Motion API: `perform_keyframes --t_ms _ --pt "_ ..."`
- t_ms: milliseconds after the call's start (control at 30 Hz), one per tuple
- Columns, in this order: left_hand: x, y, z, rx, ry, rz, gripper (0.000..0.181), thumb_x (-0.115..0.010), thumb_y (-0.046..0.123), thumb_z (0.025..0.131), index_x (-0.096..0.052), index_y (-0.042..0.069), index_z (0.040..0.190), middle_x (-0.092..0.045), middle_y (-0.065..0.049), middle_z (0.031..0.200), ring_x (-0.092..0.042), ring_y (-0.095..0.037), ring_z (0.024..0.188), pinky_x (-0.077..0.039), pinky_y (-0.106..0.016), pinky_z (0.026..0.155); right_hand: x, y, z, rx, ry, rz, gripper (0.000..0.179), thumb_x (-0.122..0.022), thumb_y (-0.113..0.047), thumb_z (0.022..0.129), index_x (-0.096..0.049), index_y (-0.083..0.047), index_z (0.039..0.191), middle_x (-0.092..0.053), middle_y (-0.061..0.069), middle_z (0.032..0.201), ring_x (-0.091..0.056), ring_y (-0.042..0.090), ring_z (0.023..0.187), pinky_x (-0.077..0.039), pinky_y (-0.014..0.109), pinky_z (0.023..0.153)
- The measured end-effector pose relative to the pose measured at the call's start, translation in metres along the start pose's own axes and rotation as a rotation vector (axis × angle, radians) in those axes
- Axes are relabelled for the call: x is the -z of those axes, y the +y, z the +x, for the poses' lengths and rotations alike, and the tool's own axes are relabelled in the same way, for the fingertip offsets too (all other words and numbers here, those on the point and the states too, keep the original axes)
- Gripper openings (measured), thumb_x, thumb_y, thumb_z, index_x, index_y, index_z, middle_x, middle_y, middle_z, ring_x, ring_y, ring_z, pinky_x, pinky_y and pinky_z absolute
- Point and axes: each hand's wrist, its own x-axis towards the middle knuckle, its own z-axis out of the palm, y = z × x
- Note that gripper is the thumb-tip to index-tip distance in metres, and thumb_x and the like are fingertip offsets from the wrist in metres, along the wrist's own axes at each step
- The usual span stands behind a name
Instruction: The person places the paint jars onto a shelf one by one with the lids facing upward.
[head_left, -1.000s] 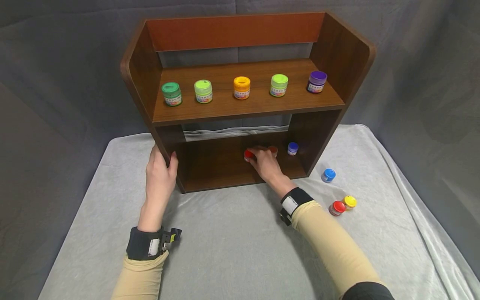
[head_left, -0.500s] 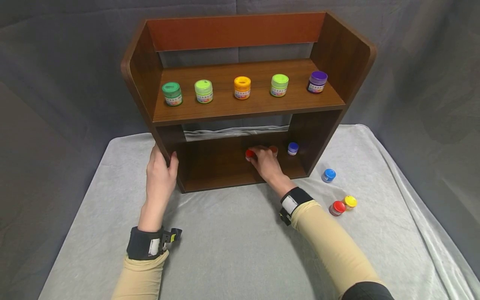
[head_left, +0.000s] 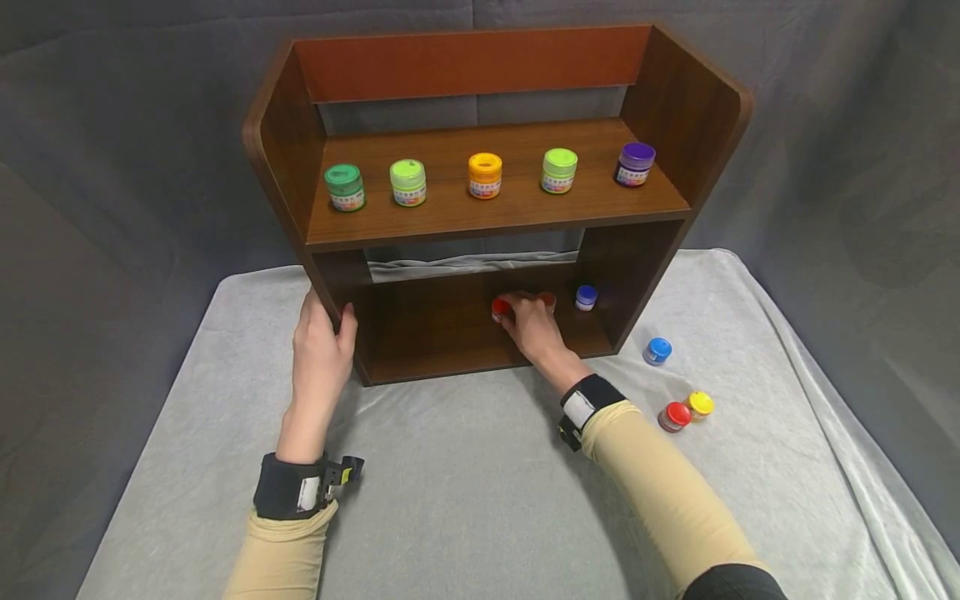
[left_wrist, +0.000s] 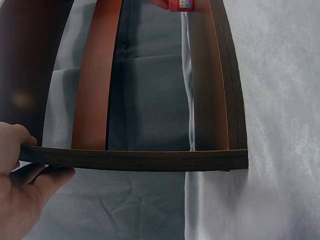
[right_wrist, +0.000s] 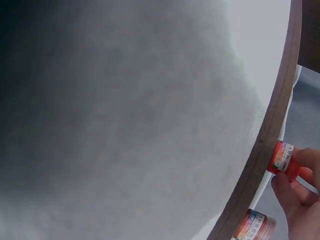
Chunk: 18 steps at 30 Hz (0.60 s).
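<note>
On the lower board of a dark brown wooden shelf [head_left: 442, 237], my right hand [head_left: 536, 332] pinches a small red paint jar [head_left: 499, 308] between thumb and fingers. In the right wrist view, that jar's printed label [right_wrist: 285, 156] faces out and its base is at the board's edge. A brownish-red jar [head_left: 549, 301] stands just right of it, partly behind my hand. Farther right is a blue-violet jar [head_left: 586, 297]. My left hand [head_left: 318, 358] grips the shelf's left side panel [left_wrist: 135, 160], thumb on the inner side and fingers on the outer.
Along the upper board stand a dark green jar [head_left: 345, 188], two light green ones, an orange jar [head_left: 483, 176] and a purple jar [head_left: 633, 164]. On the grey cloth at right lie a blue jar [head_left: 657, 351], a red-lidded jar [head_left: 675, 416] and a yellow-lidded jar [head_left: 700, 405].
The red jar under my right hand has shifted very slightly to the right. My left hand has stayed in place on the side panel.
</note>
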Motion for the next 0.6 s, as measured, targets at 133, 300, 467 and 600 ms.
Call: perform_keyframes --t_ms 133,300,467,600 --pt "0.0002 0.0007 0.0000 -0.003 0.003 0.001 0.045 -0.055 0.011 0.099 -0.044 -0.005 0.139 -0.056 -0.029 0.127 -0.060 -0.044 0.116 -0.049 -0.057 0.096 0.0000 0.0000 -0.0001 -0.003 0.003 -0.007 0.032 -0.071 -0.011 0.091 -0.068 -0.003 0.122 -0.071 0.018 0.120 -0.069 0.033 0.111 -0.054 0.048 0.098" --pt "0.0004 0.0006 0.0001 -0.008 0.006 0.002 0.045 -0.055 0.010 0.099 -0.044 -0.005 0.140 -0.056 -0.029 0.127 -0.060 -0.044 0.116 -0.049 -0.057 0.096 0.0008 -0.0003 -0.0002 0.002 0.010 -0.012 0.032 -0.071 -0.012 0.091 -0.068 -0.003 0.121 -0.072 0.018 0.119 -0.069 0.033 0.110 -0.053 0.051 0.099" --pt "0.0003 -0.0004 0.0003 -0.009 0.006 0.004 0.045 -0.056 0.010 0.099 -0.044 -0.006 0.139 -0.056 -0.029 0.126 -0.060 -0.044 0.114 -0.050 -0.057 0.095 0.0016 -0.0003 -0.0003 -0.003 0.009 -0.001 0.036 -0.072 -0.012 0.091 -0.066 -0.003 0.125 -0.070 0.019 0.122 -0.069 0.033 0.111 -0.052 0.051 0.100" --pt "-0.0005 -0.0013 0.0002 -0.012 0.008 0.004 0.044 -0.056 0.010 0.099 -0.044 -0.006 0.138 -0.057 -0.029 0.125 -0.060 -0.044 0.114 -0.049 -0.058 0.095 0.0024 -0.0002 -0.0010 -0.011 0.013 -0.008 0.038 -0.072 -0.014 0.091 -0.064 -0.004 0.127 -0.070 0.019 0.123 -0.069 0.033 0.111 -0.056 0.047 0.094"
